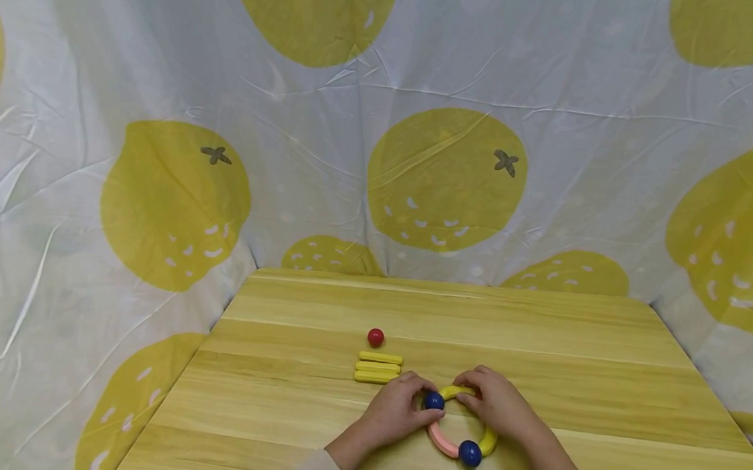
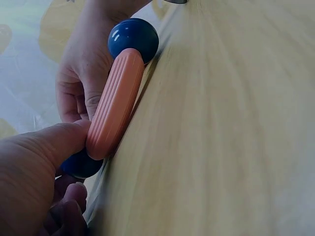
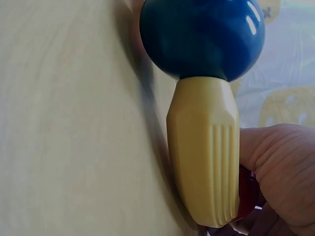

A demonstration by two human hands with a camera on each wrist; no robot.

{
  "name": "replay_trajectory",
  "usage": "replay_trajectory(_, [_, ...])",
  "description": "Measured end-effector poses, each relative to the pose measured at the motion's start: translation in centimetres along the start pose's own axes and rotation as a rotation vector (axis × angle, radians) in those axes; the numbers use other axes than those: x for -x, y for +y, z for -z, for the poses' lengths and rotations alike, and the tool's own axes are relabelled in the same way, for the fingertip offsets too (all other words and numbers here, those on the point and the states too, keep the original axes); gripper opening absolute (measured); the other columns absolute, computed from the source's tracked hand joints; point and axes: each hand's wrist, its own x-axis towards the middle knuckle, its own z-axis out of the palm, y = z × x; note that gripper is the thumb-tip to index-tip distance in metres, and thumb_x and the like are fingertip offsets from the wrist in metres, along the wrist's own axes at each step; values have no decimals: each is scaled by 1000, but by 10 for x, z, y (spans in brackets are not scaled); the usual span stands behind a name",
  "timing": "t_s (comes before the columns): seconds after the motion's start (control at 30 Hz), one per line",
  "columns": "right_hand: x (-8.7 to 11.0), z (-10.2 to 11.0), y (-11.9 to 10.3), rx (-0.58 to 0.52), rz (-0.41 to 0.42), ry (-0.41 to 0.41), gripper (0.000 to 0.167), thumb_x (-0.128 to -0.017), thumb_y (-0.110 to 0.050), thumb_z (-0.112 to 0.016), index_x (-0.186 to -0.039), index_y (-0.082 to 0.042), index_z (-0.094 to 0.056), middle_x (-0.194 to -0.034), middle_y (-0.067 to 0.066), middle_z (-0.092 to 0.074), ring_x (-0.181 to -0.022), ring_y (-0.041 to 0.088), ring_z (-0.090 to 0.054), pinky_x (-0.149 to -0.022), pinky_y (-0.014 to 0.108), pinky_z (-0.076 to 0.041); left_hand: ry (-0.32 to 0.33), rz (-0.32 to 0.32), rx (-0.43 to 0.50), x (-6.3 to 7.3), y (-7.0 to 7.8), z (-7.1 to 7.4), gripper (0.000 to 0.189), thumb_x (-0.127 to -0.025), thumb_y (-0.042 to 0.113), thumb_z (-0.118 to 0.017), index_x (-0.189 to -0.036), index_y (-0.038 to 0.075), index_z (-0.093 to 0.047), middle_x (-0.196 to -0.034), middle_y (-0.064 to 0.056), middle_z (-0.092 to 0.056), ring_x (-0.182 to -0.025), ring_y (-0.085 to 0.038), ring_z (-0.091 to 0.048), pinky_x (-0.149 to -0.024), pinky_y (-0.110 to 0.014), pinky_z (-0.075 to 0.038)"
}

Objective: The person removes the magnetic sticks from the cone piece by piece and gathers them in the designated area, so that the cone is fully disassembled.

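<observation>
Segmented ring (image 1: pixel 442 441), held between both hands (image 1: pixel 397 407) (image 1: pixel 500 403), blue ball (image 1: pixel 470 454) at near edge

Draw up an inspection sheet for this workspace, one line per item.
Surface: wood-grained tabletop.
Job's things: ring of pink and yellow curved bars, near blue ball, far blue ball and a mostly hidden red part.
Clutter: nothing unrelated seen; red ball and three yellow bars lie apart from the ring.
Left hand: pinches the far blue ball.
Right hand: grips the ring's far right part.
Cables: nothing seen.
Surroundings: fruit-print cloth behind and at both sides.
</observation>
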Motion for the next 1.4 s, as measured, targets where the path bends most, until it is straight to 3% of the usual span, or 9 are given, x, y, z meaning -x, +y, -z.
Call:
replay_trajectory(0.33, [2, 1, -2, -6, -2, 14, 12, -92, -23, -77, -104, -22, -74, -92, -9, -64, -75, 0, -48, -67, 22, -44, 33, -37, -25, 0, 1, 0, 34, -89, 43, -79, -112, 20, -73, -100, 11, -66, -74, 6, -45, -66, -12, -41])
replay_trajectory(0.5, [2, 0, -1, 28, -60, 46, 13, -91, -20, -78, -102, -22, -74, -90, -9, -62, -75, 4, -49, -67, 23, -44, 53, -52, -8, 1, -1, -1, 32, -88, 42, -80, -112, 21, -72, -100, 12, -65, -71, 6, -43, -63, -11, -40])
replay_trajectory(0.7, [2, 1, 0, 24, -92, 55, 13, -90, -19, -78, -102, -22, -74, -87, -9, -59, -73, 6, -47, -66, 23, -42, 111, -62, 82, 2, -4, -1, 31, -89, 42, -80, -111, 22, -71, -97, 11, -64, -70, 6, -44, -61, -12, -42])
replay_trajectory(0.83, [2, 1, 0, 20, -82, 54, 13, -90, -18, -78, -102, -21, -74, -86, -8, -58, -73, 7, -47, -66, 23, -41, 172, -70, 176, 1, -6, 3, 30, -90, 37, -79, -113, 20, -69, -96, 5, -62, -71, 5, -52, -62, -15, -49])
replay_trajectory(0.93, [2, 0, 0, 21, -89, 54, 13, -90, -18, -79, -102, -22, -74, -86, -9, -58, -73, 6, -47, -66, 23, -41, 226, -73, 226, -2, -9, 9, 30, -91, 31, -79, -115, 17, -67, -102, 1, -63, -81, -1, -64, -69, -18, -56])
replay_trajectory(1.07, [1, 0, 0, 18, -89, 51, 13, -90, -19, -79, -101, -23, -74, -86, -9, -58, -73, 6, -46, -65, 23, -40, 309, -20, 288, -5, -17, 25, 32, -90, 25, -80, -116, 14, -65, -109, -3, -64, -92, -14, -72, -75, -20, -59])
replay_trajectory(1.27, [2, -1, 2, 17, -72, 56, 14, -90, -18, -78, -102, -22, -74, -87, -9, -59, -73, 5, -46, -65, 22, -41, 477, 21, 309, -8, -36, 53, 33, -86, 12, -82, -116, 9, -69, -108, -9, -64, -91, -23, -73, -73, -26, -61])
replay_trajectory(1.4, [2, -1, 2, 16, -86, 57, 14, -90, -18, -79, -102, -24, -74, -86, -10, -58, -73, 4, -46, -65, 23, -41, 534, 80, 314, -8, -48, 69, 40, -85, 8, -82, -123, 7, -68, -111, -10, -65, -90, -22, -71, -75, -28, -61])
